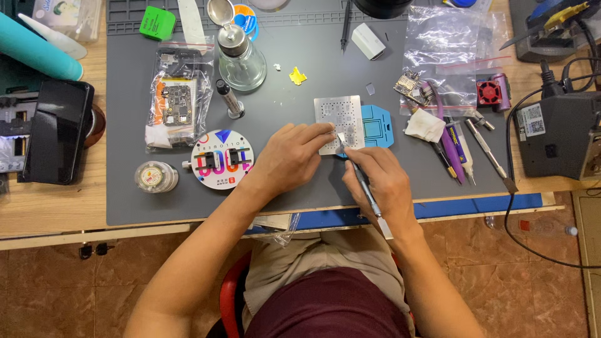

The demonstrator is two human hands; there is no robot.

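**Two hands at a perforated metal stencil on a grey mat**

Near edge: lap and chair cut off by the frame bottom; clear bag under the bench lip half hidden. Tip of the slim metal tool [369, 195] lost beneath the fingers, so contact with the stencil hard to confirm.

Right hand [382, 184]: fingers curled narrow, pinched round the slim metal tool like a pen, shaft running back over the wrist. Left hand [289, 156]: fingers stretched flat and close together, fingertips pressing on the lower left part of the square steel stencil [339, 123], which lies mid-mat, overlapping a blue holder [374, 126] partly hidden under it.

Left of the hands: round white fixture [221, 159] and a small clear round jar [156, 176], contents unclear. Further back: a zip bag [178, 100] holding a circuit board, a glass dispenser bottle [240, 57] with metal cap, seemingly clear inside. Far right: more clear bags [441, 47], one with a small board [409, 84] at its edge; soldering station [557, 131] cut off by the frame.
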